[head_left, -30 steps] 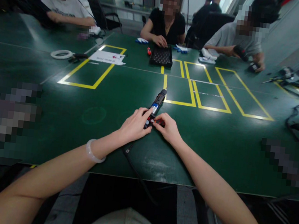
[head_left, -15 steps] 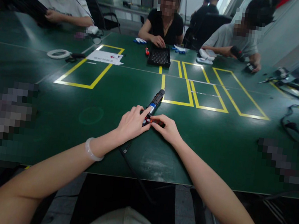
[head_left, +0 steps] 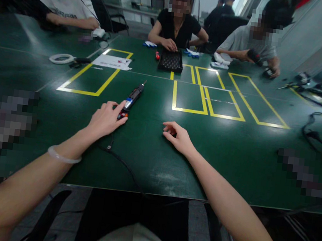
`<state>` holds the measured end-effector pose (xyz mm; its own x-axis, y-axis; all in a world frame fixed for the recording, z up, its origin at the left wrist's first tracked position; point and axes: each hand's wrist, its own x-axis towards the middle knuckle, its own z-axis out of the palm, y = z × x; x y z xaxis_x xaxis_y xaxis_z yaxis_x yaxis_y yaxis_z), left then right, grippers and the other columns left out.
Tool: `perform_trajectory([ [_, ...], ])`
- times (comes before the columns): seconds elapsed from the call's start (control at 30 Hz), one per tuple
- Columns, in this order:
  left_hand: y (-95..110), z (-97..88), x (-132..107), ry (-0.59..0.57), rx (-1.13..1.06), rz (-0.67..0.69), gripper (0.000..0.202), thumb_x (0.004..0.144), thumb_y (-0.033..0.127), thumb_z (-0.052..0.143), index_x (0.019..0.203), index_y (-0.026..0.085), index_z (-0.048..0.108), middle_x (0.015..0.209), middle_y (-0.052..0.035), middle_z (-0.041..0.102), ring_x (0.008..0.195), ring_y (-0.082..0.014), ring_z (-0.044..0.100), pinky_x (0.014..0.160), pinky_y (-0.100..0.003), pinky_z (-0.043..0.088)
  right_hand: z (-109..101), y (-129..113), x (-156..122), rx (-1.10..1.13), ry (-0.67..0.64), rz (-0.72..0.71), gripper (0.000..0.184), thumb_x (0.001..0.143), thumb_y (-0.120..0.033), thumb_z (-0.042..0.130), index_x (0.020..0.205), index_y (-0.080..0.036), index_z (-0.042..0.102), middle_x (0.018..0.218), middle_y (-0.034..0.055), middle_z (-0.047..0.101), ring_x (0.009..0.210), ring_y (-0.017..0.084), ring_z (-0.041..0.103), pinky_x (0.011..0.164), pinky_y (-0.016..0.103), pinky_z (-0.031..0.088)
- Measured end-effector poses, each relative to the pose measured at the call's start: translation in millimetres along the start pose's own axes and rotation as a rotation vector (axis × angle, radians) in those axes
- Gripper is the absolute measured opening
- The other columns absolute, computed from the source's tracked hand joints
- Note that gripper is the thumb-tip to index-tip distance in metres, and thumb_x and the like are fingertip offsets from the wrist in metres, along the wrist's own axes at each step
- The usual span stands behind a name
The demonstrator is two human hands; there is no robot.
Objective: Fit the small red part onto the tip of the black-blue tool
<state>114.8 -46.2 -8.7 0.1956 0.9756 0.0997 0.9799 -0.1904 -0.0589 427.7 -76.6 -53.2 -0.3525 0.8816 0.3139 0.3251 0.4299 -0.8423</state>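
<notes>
A slim black and blue electric screwdriver (head_left: 133, 96) lies on the green table (head_left: 145, 153), its tip pointing away from me toward the far right. My left hand (head_left: 105, 119) grips its near end, thumb and fingers closed around the red-marked tail. A black cord (head_left: 120, 162) runs from that end back over the table's front edge. My right hand (head_left: 176, 136) rests on the table to the right, apart from the tool, fingers loosely curled and holding nothing.
Yellow tape rectangles (head_left: 210, 97) mark the table. A black tray (head_left: 171, 61), a white tape roll (head_left: 60, 58) and a paper sheet (head_left: 112, 61) lie farther back. Three people sit at the far side. Cables (head_left: 316, 124) trail at the right.
My left hand has slid the screwdriver to the left and slightly away. My right hand has let go of its tail end and stays where it was.
</notes>
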Motion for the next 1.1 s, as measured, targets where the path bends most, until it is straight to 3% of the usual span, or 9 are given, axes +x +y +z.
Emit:
perform_trajectory([
  [0.17,-62.1,0.9,12.9,-0.048,0.040,-0.122,0.073,0.099,0.054,0.040,0.158,0.013,0.027,0.140,-0.0239,0.043,0.116,-0.0380,0.048,0.095,-0.050,0.044,0.8,1.0,0.4,0.005,-0.004,-0.003,0.029,0.088,-0.023,0.060,0.116,-0.019,0.062,0.095,0.0035,0.067,0.078,0.014,0.061,0.074,0.028,0.049],
  [0.33,-121.0,10.0,28.0,-0.108,0.009,-0.241,0.075,0.097,0.055,0.044,0.159,0.016,0.024,0.146,-0.0214,0.039,0.116,-0.0345,0.045,0.098,-0.049,0.041,0.3,0.4,0.6,-0.006,-0.014,-0.008,0.028,0.088,-0.022,0.059,0.116,-0.018,0.062,0.095,0.0037,0.067,0.079,0.014,0.061,0.075,0.029,0.049],
  [0.47,-148.9,15.9,34.8,-0.126,-0.001,-0.285,0.076,0.096,0.052,0.048,0.158,0.016,0.023,0.148,-0.0207,0.036,0.118,-0.0355,0.042,0.100,-0.052,0.038,0.9,1.3,1.2,-0.017,-0.019,-0.013,0.028,0.088,-0.022,0.058,0.116,-0.019,0.062,0.095,0.0032,0.067,0.079,0.014,0.061,0.076,0.028,0.049],
  [0.57,-146.9,15.6,29.7,-0.043,0.004,-0.243,0.073,0.094,0.046,0.054,0.155,0.014,0.028,0.150,-0.0202,0.034,0.120,-0.0356,0.040,0.100,-0.051,0.038,1.3,1.3,1.5,-0.026,-0.021,-0.013,0.029,0.088,-0.021,0.058,0.117,-0.019,0.061,0.095,0.0033,0.067,0.079,0.014,0.061,0.075,0.028,0.048],
  [0.7,-126.8,11.5,14.8,0.097,0.056,-0.221,0.058,0.092,0.043,0.057,0.140,0.011,0.045,0.138,-0.0188,0.046,0.115,-0.0312,0.045,0.090,-0.039,0.045,0.3,-0.9,1.2,-0.049,-0.030,-0.013,0.028,0.089,-0.021,0.057,0.116,-0.019,0.061,0.095,0.0033,0.068,0.079,0.014,0.061,0.076,0.028,0.048],
  [0.83,-111.8,5.3,9.6,0.077,0.133,-0.248,0.045,0.094,0.045,0.051,0.123,0.011,0.053,0.125,-0.0180,0.055,0.104,-0.0300,0.053,0.076,-0.035,0.047,-0.5,-2.9,1.5,-0.064,-0.033,-0.015,0.028,0.089,-0.021,0.057,0.116,-0.019,0.061,0.095,0.0034,0.068,0.080,0.014,0.061,0.077,0.029,0.048],
  [0.97,-102.7,0.8,12.7,0.038,0.182,-0.296,0.044,0.098,0.042,0.041,0.121,0.006,0.051,0.115,-0.0200,0.060,0.094,-0.0294,0.058,0.073,-0.036,0.046,1.4,-3.5,3.2,-0.085,-0.052,-0.004,0.027,0.090,-0.021,0.057,0.116,-0.019,0.062,0.092,0.0028,0.067,0.077,0.014,0.060,0.075,0.028,0.047],
  [1.1,-95.3,2.6,13.0,0.071,0.203,-0.335,0.046,0.101,0.040,0.031,0.123,0.003,0.049,0.114,-0.0219,0.061,0.093,-0.0307,0.059,0.073,-0.038,0.046,3.0,-4.3,4.0,-0.103,-0.056,0.004,0.026,0.090,-0.021,0.057,0.115,-0.019,0.063,0.091,0.0024,0.067,0.077,0.014,0.059,0.074,0.028,0.046],
])
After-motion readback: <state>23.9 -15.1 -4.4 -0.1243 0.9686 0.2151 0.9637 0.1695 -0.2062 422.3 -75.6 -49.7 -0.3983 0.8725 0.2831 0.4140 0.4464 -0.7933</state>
